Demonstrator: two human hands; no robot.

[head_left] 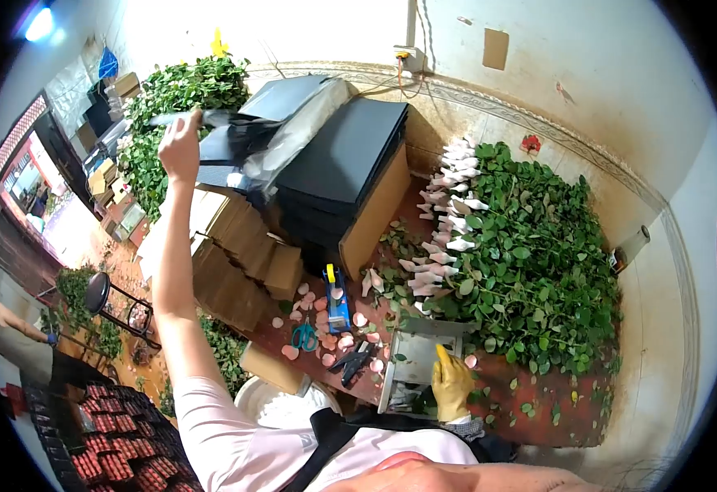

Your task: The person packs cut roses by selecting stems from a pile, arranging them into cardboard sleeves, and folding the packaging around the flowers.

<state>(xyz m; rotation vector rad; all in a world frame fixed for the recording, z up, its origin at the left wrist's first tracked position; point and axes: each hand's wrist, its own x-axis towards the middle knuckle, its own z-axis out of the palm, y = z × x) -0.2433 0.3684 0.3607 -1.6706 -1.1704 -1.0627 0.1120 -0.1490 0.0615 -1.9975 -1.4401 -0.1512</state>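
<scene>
Here, a blurred object [213,119] extends on both sides of the left hand [180,148].

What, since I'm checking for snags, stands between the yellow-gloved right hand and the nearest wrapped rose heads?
The metal frame: in this view, its far side crosses the direct line from the right hand to those rose heads. Its height is hard to judge.
</scene>
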